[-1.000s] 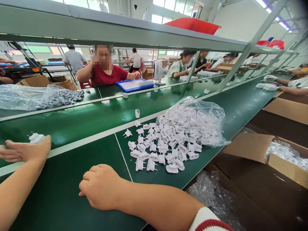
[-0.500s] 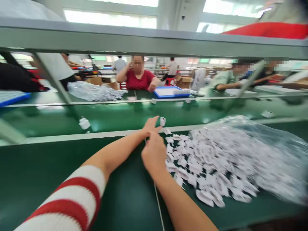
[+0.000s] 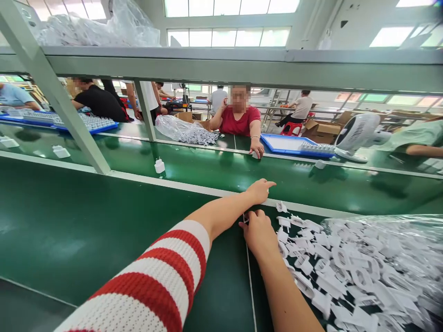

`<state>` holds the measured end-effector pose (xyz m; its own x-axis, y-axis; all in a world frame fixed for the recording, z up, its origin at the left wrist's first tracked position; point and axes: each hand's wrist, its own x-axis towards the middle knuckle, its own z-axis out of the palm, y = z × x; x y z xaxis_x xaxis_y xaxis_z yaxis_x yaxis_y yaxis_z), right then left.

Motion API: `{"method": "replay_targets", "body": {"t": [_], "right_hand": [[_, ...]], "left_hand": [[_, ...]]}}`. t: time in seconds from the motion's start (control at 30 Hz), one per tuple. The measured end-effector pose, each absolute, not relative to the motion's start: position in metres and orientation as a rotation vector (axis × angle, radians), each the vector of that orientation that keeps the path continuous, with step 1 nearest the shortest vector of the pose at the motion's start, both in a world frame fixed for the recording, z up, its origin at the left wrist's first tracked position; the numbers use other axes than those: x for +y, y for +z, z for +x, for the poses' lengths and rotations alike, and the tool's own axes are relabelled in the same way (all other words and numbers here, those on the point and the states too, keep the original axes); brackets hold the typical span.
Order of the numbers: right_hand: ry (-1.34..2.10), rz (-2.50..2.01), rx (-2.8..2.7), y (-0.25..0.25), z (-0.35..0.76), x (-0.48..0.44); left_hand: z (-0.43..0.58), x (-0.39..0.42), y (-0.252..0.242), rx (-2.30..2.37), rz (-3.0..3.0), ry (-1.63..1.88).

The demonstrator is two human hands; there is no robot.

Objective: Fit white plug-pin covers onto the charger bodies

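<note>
My left hand (image 3: 260, 191) reaches over the green conveyor belt, its fingers bent round with the index finger pointing right. A sliver of a white charger housing shows under those fingers; most of it is hidden. Below it, above the dark green worktop, my right hand (image 3: 261, 233) is closed, thumb and fingertips together at something small that I cannot make out. Right beside that hand lies a heap of white plastic charger parts (image 3: 321, 302), several with prongs, spilling from a clear plastic bag (image 3: 391, 220).
A white charger (image 3: 159, 166) stands on the belt, with others further left. A slanted metal post (image 3: 69, 101) and an overhead beam (image 3: 207, 67) frame the reach. Opposite, a person in red touches a white part on the belt near a blue tray (image 3: 277, 146) and a fan (image 3: 358, 133).
The view has turned and shifted. My left hand has closed over the white charger housing that was in plain sight on the belt. The person opposite has lowered a hand to the belt.
</note>
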<state>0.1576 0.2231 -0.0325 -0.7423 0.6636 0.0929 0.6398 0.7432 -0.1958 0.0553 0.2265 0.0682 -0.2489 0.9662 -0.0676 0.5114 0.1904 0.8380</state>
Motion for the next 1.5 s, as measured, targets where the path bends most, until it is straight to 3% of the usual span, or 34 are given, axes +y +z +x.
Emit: {"method": "replay_targets", "body": {"t": [0.17, 0.33, 0.5, 0.67, 0.9, 1.03, 1.17, 1.3, 1.5], "right_hand": [[0.309, -0.924, -2.817, -0.029, 0.159, 0.216], [0.387, -0.893, -2.814, -0.037, 0.156, 0.214], [0.461, -0.79, -2.749, -0.041, 0.15, 0.219], [0.607, -0.649, -2.388, -0.032, 0.151, 0.207], [1.269, -0.639, -2.009, -0.018, 0.152, 0.165], [1.824, -0.688, -1.794, -0.016, 0.148, 0.157], [2.046, -0.704, -1.752, -0.014, 0.151, 0.156], [2.003, -0.683, -1.821, -0.015, 0.152, 0.149], [1.356, -0.366, -2.074, -0.021, 0.151, 0.12]], "left_hand": [[0.021, 0.193, 0.034, 2.064, 1.491, 1.223], [-0.006, 0.096, 0.007, 2.148, 1.525, 1.335], [0.007, -0.003, -0.001, 2.111, 1.611, 1.199], [0.029, -0.033, -0.012, 2.019, 1.836, 0.838], [0.027, -0.031, -0.036, 2.012, 1.433, 1.317], [0.018, -0.032, -0.036, 1.993, 1.253, 1.254], [0.014, -0.03, -0.035, 1.956, 1.271, 1.23], [0.014, -0.028, -0.037, 1.975, 1.32, 1.204], [0.012, -0.027, -0.04, 1.989, 1.377, 1.217]]}}
